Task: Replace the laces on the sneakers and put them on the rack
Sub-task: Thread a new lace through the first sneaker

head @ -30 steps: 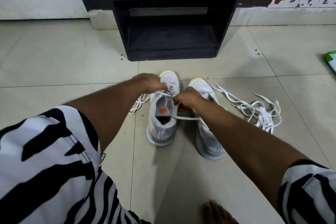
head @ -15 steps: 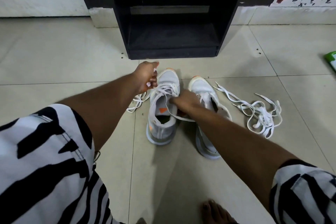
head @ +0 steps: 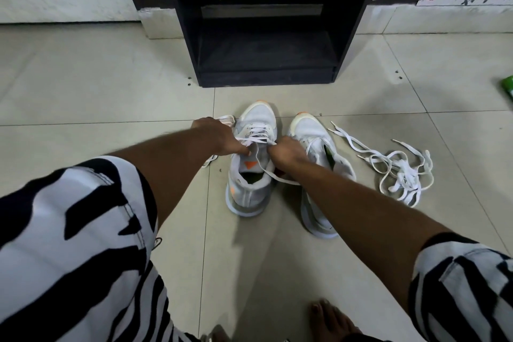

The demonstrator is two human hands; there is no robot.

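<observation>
Left sneaker on the floor, toe toward the rack, lace pinched in both grips, left hand and right hand flanking the eyelets.

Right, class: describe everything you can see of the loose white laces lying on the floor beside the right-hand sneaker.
The loose white laces are flat and look like woven fabric, with stiff tips showing at several ends. They lie in a tangled heap of loops on the pale floor tiles, and two strands run out toward the right-hand sneaker. Neither hand touches them. Whether they touch that sneaker is unclear.
</observation>
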